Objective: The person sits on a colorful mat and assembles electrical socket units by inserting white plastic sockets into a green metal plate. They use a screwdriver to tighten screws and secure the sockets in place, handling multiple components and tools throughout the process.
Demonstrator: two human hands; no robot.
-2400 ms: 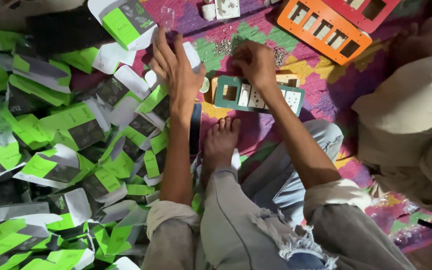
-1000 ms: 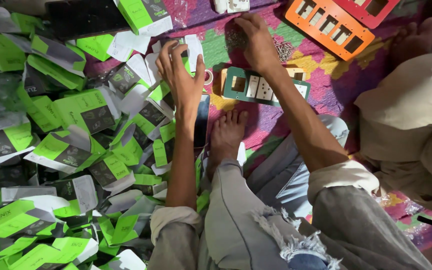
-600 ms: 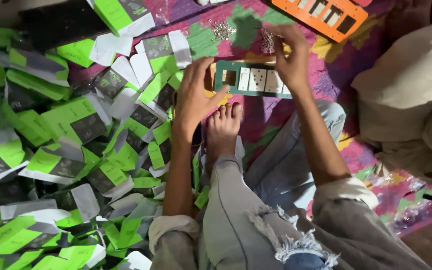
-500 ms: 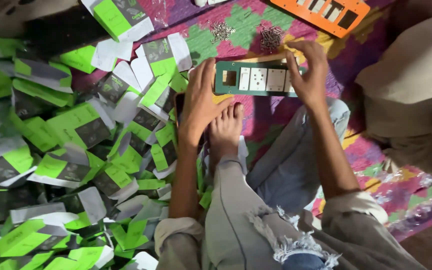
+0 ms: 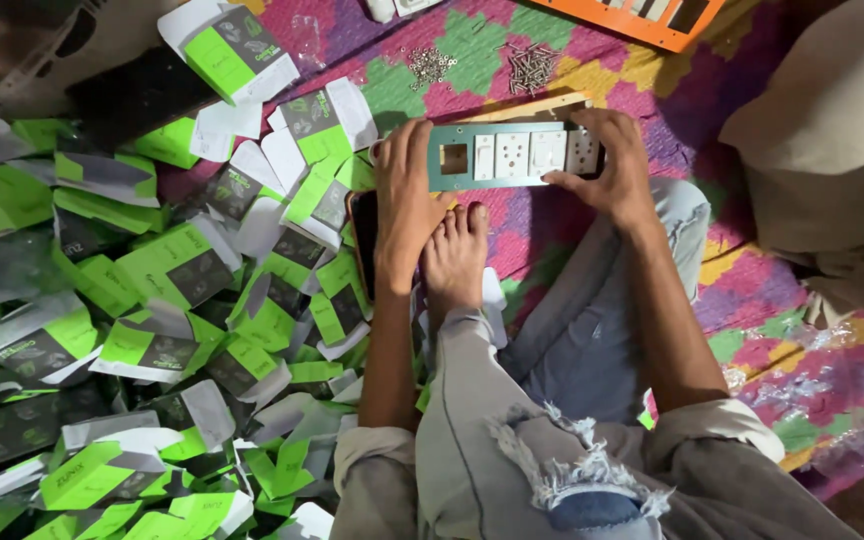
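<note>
While green cartons [image 5: 182, 265] crowd leftward, left hand [image 5: 404, 200] and right hand [image 5: 607, 170] grip the switch plate's [image 5: 512, 155] ends.

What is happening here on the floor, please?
A person sits on a colourful mat and holds a teal switch plate with both hands: the left hand grips its left end, the right hand its right end. The plate carries white switches and sockets, and one square opening is empty. A pile of green and white boxes lies to the left, and small heaps of screws lie just beyond the plate.
</note>
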